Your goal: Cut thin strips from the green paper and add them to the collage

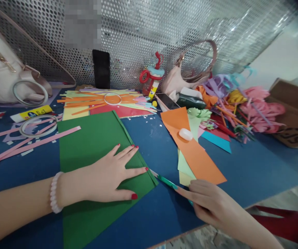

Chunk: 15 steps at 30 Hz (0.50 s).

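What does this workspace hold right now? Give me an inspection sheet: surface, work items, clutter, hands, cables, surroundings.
Surface: blue table, littered with white paper scraps.
Work items: green paper lying on the table, a narrow strip along its right edge; teal cutter, its blade at that edge.
Clutter: pink strips, tape roll and glue stick at left; orange paper with a small white object on it at right; curled paper pile beyond.
Hands: left hand on the green paper, fingers spread, one fingertip close to the blade; right hand holding the teal cutter.
Cables: nothing seen.
Surroundings: pale bag at left, cardboard box at right, silvery perforated sheet behind.
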{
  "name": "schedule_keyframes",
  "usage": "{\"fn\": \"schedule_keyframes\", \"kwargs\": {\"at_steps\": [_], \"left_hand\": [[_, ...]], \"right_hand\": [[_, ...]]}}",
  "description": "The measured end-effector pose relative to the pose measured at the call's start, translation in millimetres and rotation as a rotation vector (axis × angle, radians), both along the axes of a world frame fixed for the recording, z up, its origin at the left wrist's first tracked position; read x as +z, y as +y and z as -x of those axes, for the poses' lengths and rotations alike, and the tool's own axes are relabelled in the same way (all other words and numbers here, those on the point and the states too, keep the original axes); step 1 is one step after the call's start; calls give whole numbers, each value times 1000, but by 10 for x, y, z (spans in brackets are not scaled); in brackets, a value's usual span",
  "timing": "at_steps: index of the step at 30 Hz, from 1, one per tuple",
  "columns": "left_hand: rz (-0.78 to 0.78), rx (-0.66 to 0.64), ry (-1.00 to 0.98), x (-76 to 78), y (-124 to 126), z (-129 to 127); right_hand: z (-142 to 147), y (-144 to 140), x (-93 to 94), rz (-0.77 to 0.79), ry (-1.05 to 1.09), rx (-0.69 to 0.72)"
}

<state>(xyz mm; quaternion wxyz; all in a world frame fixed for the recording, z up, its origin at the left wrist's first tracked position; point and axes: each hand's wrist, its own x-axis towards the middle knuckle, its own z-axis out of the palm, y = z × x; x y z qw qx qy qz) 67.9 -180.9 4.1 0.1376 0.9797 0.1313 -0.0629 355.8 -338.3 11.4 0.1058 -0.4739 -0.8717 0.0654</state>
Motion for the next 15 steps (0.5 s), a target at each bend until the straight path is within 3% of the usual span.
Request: {"fn": "schedule_keyframes", "kwargs": {"at_steps": [15], "left_hand": [[41,19,-89,-21,-7,26]], "right_hand": [[42,354,-16,-9,-29,32]]}}
